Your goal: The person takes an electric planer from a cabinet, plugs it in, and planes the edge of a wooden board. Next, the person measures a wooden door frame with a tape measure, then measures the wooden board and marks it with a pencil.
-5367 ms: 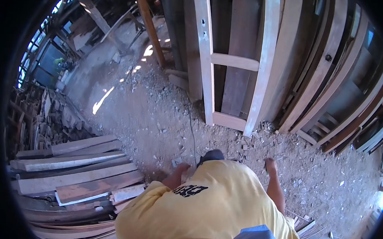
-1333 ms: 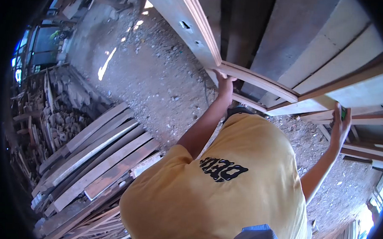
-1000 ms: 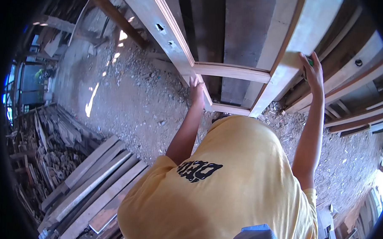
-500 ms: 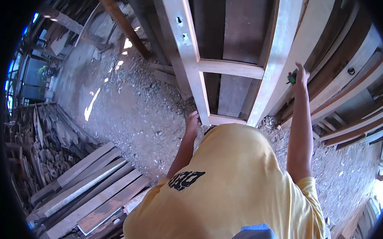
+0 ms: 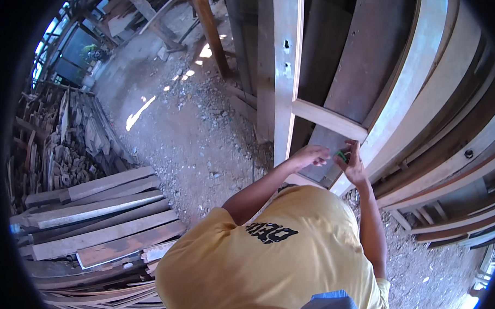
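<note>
My right hand is closed on a small green-and-black object, too small to name for certain. It is in front of the lower opening of a pale wooden door frame, just under its crosspiece. My left hand reaches in from the left with its fingers apart and pointing toward the green-and-black object. A small gap shows between the two hands, and the left one holds nothing that I can see. The frame leans upright, with two dark holes in its left stile.
More frames and long boards lean on the right. Stacked planks lie at lower left, with a heap of wood scraps behind them. A brown post slants at the top. The ground is dirt and gravel.
My left hand has moved right from the frame's left stile. My right hand has come in from the right side with the green-and-black object, and the view has turned left.
</note>
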Available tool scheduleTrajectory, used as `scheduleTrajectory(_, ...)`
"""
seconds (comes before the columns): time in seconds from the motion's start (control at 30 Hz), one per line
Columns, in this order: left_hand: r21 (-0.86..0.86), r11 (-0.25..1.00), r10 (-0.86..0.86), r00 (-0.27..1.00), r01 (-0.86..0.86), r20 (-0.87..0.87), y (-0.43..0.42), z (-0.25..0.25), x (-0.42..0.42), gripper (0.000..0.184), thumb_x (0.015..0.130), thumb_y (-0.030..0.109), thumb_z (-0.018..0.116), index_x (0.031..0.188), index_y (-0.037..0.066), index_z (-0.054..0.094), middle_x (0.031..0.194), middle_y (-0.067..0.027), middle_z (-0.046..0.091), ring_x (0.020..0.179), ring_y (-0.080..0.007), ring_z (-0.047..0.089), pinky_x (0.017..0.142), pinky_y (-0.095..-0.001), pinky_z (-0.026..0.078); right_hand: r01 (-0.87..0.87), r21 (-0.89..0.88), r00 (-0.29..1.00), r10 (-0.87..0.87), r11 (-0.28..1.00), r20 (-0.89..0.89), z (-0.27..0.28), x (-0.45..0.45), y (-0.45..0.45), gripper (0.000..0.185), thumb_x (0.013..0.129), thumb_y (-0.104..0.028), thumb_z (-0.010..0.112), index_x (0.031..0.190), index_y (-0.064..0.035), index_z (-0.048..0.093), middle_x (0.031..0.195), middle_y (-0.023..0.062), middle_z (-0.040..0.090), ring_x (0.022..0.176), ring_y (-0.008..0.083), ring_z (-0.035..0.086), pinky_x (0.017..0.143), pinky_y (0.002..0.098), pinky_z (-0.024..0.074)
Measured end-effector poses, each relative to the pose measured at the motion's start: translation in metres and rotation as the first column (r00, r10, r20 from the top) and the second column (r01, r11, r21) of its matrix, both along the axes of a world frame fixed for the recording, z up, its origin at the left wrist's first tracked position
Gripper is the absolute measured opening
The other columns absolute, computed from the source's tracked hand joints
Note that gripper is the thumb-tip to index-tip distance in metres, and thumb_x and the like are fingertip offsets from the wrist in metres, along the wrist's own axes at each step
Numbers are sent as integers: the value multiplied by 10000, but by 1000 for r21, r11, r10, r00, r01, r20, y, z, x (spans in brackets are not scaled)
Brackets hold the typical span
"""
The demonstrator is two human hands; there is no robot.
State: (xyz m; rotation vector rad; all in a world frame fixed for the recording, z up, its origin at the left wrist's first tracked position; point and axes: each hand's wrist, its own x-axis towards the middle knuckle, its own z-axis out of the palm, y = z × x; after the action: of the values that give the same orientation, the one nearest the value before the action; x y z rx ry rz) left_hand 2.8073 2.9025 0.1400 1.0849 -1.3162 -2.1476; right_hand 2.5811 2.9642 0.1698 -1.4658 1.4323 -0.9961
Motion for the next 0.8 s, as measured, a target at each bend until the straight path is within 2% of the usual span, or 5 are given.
scheduleTrajectory(0.13, -125, 992, -5, 1000, 2, -23, -33, 30, -21, 376, 958, 255, 757, 1206, -16, 676, 1024, -95, 734, 861, -138, 704, 793, -281, 574, -90, -99, 958, 59, 991, -280, 53, 14, -15, 728, 842, -212, 842, 1355, -45, 353, 1031, 180, 612, 971, 332, 664, 863, 428, 535)
scheduleTrajectory(0.3, -324, 945, -42, 999, 51, 35, -100, 61, -11, 271, 951, 203, 756, 1100, 11, 639, 1007, -112, 734, 875, -182, 733, 768, -300, 598, -123, -194, 921, 39, 973, -387, 80, -13, -53, 624, 824, -161, 808, 1319, -77, 438, 1144, 184, 620, 1068, 378, 663, 896, 470, 542)
scheduleTrajectory(0.43, -371, 866, 288, 941, -336, -179, -205, 98, 34, 295, 932, 273, 762, 1128, 75, 666, 969, -59, 747, 871, -144, 715, 731, -282, 567, 101, -292, 755, -264, 951, -601, 123, -83, -89, 271, 870, -230, 749, 1118, -136, 697, 1094, 129, 663, 1018, 367, 687, 859, 484, 557)
scheduleTrajectory(0.57, -447, 575, 598, 724, -686, -342, -299, 139, 80, 231, 945, 224, 760, 1106, 65, 711, 959, -9, 715, 814, -77, 641, 657, -240, 503, 255, -381, 563, -457, 889, -688, 183, -152, -108, 192, 910, -254, 713, 1089, -184, 721, 1008, 113, 666, 944, 343, 705, 791, 477, 562)
scheduleTrajectory(0.8, -364, 495, 702, 610, -789, -367, -358, 161, 88, 265, 917, 213, 785, 1122, 53, 732, 987, -11, 712, 851, -127, 661, 760, -296, 555, 307, -504, 340, -588, 807, -735, 230, -209, -138, 184, 956, -339, 629, 1014, -192, 722, 1046, 113, 688, 926, 382, 700, 793, 494, 563)
